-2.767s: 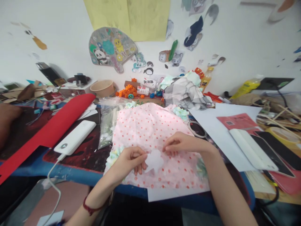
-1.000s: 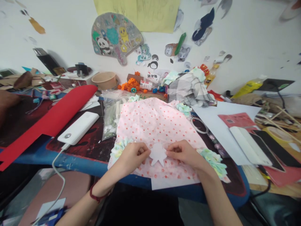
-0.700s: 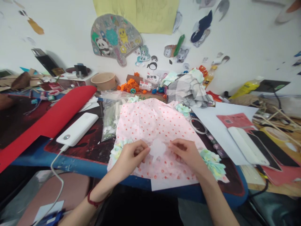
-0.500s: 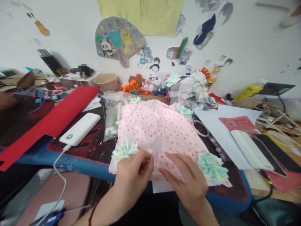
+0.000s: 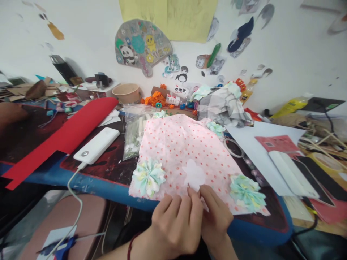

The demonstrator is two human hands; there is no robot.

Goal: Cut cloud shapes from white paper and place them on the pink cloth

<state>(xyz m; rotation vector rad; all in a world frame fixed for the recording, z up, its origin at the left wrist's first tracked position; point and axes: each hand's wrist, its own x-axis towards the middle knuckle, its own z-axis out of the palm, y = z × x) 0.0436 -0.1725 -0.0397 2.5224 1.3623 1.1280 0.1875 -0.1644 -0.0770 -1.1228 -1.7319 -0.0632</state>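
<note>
A white flower-shaped cutout (image 5: 194, 173) stands out over the pink dotted cloth (image 5: 173, 144). My left hand (image 5: 177, 220) is closed, its fingertips pinching the cutout's lower edge. Right beside it, my right hand (image 5: 215, 207) is closed too, with its fingertips at the same edge; the two hands touch. Whether the cutout is paper or cloth I cannot tell. Gathered mint-green cloth flowers lie on the pink cloth's corners, a large one at the near left (image 5: 150, 177) and another at the near right (image 5: 248, 193).
A white power bank (image 5: 97, 145) with a cable lies left of the cloth, beside a long red piece (image 5: 65, 135). Behind are a plastic bag (image 5: 132, 135) and grey fabric (image 5: 223, 106). Phones (image 5: 322, 177) lie at right. Another person's arm (image 5: 12, 115) shows at far left.
The cutout has turned from nearly edge-on to facing me. My left hand has moved right and my hands have come together at its lower edge.
</note>
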